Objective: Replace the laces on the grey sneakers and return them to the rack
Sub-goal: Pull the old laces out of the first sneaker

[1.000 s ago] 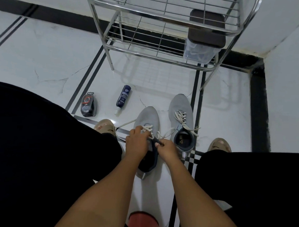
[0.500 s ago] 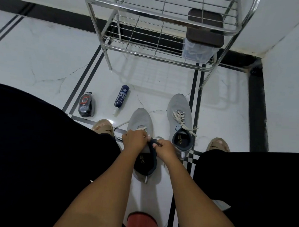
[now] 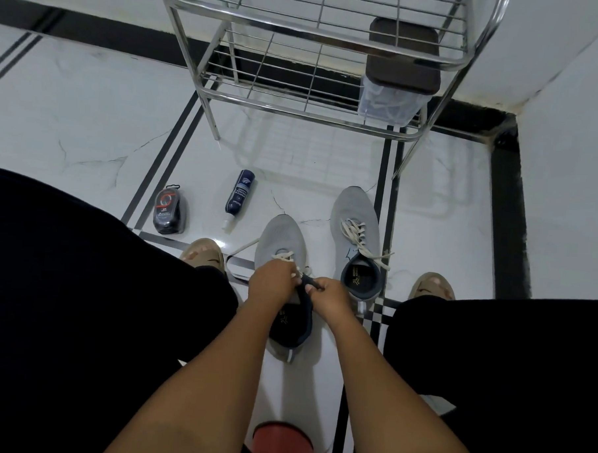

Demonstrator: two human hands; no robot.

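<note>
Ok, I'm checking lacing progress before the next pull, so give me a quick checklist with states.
1. Left hand grips the lace of the near sneaker: ok.
2. Right hand holds the tongue: ok.
3. Near sneaker fully laced: not ok, only the lowest eyelets show lace.
4. Loose lace end free of snags: cannot tell.
5. Second sneaker laced: ok, ends untied.
6. Rack lower shelf has room: ok.

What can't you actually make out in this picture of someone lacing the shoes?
- Eyelets of the near sneaker: covered by the left hand and right hand, head view.
- Spray bottle label: too small to read.
- Red object: cut off by the bottom edge.
- Clear box contents: blurred behind rack wires.
</note>
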